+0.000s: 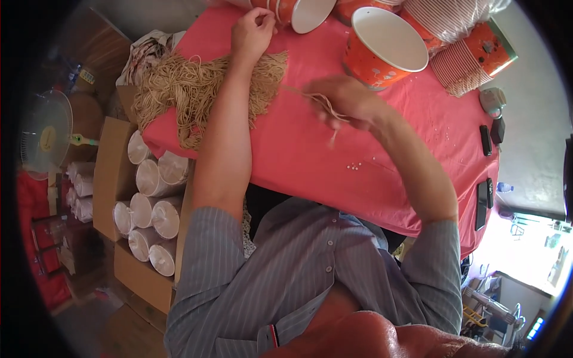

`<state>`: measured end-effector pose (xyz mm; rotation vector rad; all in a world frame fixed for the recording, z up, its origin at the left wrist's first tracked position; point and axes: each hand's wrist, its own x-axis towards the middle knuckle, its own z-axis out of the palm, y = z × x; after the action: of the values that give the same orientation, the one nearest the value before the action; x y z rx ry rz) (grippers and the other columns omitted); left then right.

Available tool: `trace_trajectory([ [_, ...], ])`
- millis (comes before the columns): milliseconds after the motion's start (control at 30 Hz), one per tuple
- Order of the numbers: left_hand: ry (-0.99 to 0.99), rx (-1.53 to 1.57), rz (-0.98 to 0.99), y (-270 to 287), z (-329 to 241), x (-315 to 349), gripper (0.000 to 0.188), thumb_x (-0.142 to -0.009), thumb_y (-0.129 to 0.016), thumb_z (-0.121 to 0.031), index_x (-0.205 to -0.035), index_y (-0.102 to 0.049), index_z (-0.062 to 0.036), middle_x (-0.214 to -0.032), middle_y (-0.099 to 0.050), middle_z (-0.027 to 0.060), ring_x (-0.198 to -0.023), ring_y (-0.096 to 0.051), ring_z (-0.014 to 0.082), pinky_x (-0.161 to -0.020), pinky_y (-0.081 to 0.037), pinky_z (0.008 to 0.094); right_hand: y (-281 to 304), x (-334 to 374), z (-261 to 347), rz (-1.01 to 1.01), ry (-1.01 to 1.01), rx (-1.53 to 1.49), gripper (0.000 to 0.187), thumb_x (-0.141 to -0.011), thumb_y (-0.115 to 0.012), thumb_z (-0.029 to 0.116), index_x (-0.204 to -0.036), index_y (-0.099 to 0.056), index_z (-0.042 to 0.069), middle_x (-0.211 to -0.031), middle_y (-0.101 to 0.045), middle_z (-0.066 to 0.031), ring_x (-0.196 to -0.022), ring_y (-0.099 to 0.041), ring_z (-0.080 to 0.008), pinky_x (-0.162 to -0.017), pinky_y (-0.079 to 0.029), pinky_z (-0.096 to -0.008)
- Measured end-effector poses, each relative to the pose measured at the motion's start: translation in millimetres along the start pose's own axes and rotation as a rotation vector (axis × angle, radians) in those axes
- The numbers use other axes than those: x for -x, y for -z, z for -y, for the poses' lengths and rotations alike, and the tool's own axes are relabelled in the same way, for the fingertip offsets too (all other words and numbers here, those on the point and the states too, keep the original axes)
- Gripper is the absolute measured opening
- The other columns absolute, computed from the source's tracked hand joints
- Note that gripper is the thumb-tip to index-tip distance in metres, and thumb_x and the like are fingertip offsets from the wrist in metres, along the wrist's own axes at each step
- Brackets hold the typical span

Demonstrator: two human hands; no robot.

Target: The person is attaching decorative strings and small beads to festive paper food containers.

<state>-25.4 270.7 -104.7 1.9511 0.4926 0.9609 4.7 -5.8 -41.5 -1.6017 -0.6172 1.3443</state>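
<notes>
A pink cloth-covered table (298, 149) lies before me. A heap of tan string (173, 83) covers its left part, and my left forearm crosses over it. My left hand (252, 37) is beyond the heap, beside orange paper tubs lying on their sides (285, 11). Its fingers are curled together; what they hold, if anything, is hidden. Around a few loose tan strands (325, 104), my right hand (346, 98) is closed and slightly blurred. The strand ends dangle below it. Small white beads (354, 166) lie on the cloth nearer me.
An upright orange paper tub (365, 61) stands beyond my right hand. Nested tubs (456, 68) in clear plastic fill the far right. Dark phone-like items (481, 206) lie along the right edge. An open cardboard box (107, 179) of wrapped white cups stands left, near a fan (48, 137).
</notes>
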Motion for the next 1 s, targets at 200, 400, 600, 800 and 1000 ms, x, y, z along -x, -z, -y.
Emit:
trace_trajectory([
  [200, -0.034, -0.027, 0.004, 2, -14, -4, 0.016, -0.105, -0.066, -0.016, -0.109, -0.076, -0.0026, -0.079, -0.078, 0.0080, -0.068, -0.072, 0.0168, -0.063, -0.055, 0.0342, 56, 21, -52, -0.460, 0.174, 1.111, 0.027, -0.102, -0.067, 0.029, -0.098, -0.073, 0.003, -0.082, -0.074, -0.0172, -0.071, -0.073, -0.0319, -0.067, -0.057, -0.0447],
  [400, -0.022, -0.093, -0.002, 0, -9, -5, 0.014, -0.103, -0.068, -0.013, -0.104, -0.075, -0.0015, -0.079, -0.077, 0.0128, -0.072, -0.076, 0.0245, -0.066, -0.057, 0.0391, 24, 32, -46, -0.623, 0.531, 1.074, 0.018, -0.098, -0.069, 0.022, -0.098, -0.075, 0.006, -0.091, -0.075, -0.0167, -0.085, -0.074, -0.0421, -0.075, -0.059, -0.0553],
  [600, -0.007, -0.108, 0.054, -3, 6, -6, 0.024, -0.106, -0.067, -0.024, -0.115, -0.078, -0.0059, -0.082, -0.081, 0.0018, -0.066, -0.069, 0.0082, -0.062, -0.053, 0.0291, 0, -2, -42, -0.477, 0.630, 1.084, 0.013, -0.094, -0.073, 0.018, -0.099, -0.079, 0.008, -0.095, -0.074, -0.0096, -0.086, -0.074, -0.0337, -0.076, -0.060, -0.0466],
  [800, 0.008, -0.079, 0.039, -2, 10, -7, 0.024, -0.104, -0.067, -0.024, -0.115, -0.078, -0.0052, -0.083, -0.081, 0.0037, -0.066, -0.069, 0.0092, -0.062, -0.052, 0.0296, -20, -46, -33, -0.430, 0.662, 1.147, 0.015, -0.094, -0.073, 0.023, -0.099, -0.081, 0.011, -0.097, -0.076, -0.0094, -0.087, -0.075, -0.0352, -0.077, -0.060, -0.0490],
  [1000, -0.024, -0.081, 0.043, -3, 6, -5, 0.024, -0.103, -0.067, -0.022, -0.114, -0.078, -0.0041, -0.083, -0.081, 0.0055, -0.073, -0.073, 0.0117, -0.069, -0.055, 0.0305, -34, -50, -25, -0.430, 0.668, 1.091, 0.016, -0.093, -0.074, 0.024, -0.101, -0.080, 0.011, -0.095, -0.076, -0.0087, -0.086, -0.076, -0.0335, -0.078, -0.061, -0.0484],
])
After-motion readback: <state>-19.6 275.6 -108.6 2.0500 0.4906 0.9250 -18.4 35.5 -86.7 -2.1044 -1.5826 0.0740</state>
